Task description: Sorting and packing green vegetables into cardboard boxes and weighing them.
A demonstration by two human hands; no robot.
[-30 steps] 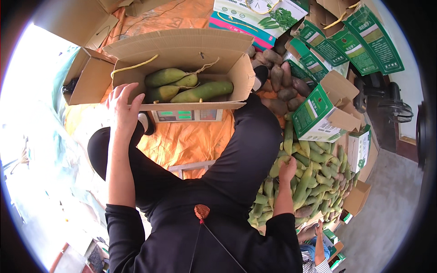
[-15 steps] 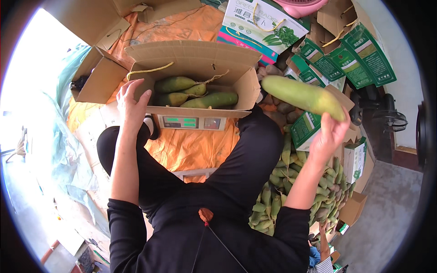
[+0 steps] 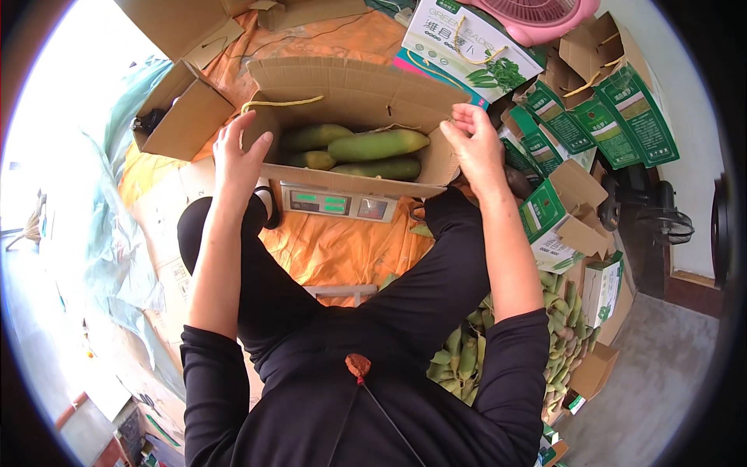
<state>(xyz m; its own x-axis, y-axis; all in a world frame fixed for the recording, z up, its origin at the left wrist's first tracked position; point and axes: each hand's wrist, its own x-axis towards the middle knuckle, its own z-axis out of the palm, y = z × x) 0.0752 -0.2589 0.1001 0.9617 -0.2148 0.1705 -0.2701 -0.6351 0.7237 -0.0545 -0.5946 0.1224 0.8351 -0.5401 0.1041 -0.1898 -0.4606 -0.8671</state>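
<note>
An open cardboard box (image 3: 358, 180) sits on a digital scale (image 3: 350, 204) with green lit numbers, in front of my knees. Inside lie several long green radishes (image 3: 379, 145), one resting on top of the others. My left hand (image 3: 240, 156) is at the box's left end, thumb apart from the fingers. At the opposite end is my right hand (image 3: 478, 152), empty, with its thumb toward the box's rim and the fingers loosely bent. Whether either hand touches the cardboard I cannot tell. A yellow cord handle (image 3: 282, 103) lies along the box's left side.
A heap of green radishes (image 3: 556, 327) lies beside my right leg. Green and white cartons (image 3: 599, 117) stand at the right, near a pink basin-like thing (image 3: 537, 17) and a black fan (image 3: 665, 214). Another open carton (image 3: 187, 117) stands left, on orange sheeting (image 3: 334, 257).
My right hand has moved left to the box and let go of the large radish, which now lies on top of the others. My left hand has stayed at the box's left end.
</note>
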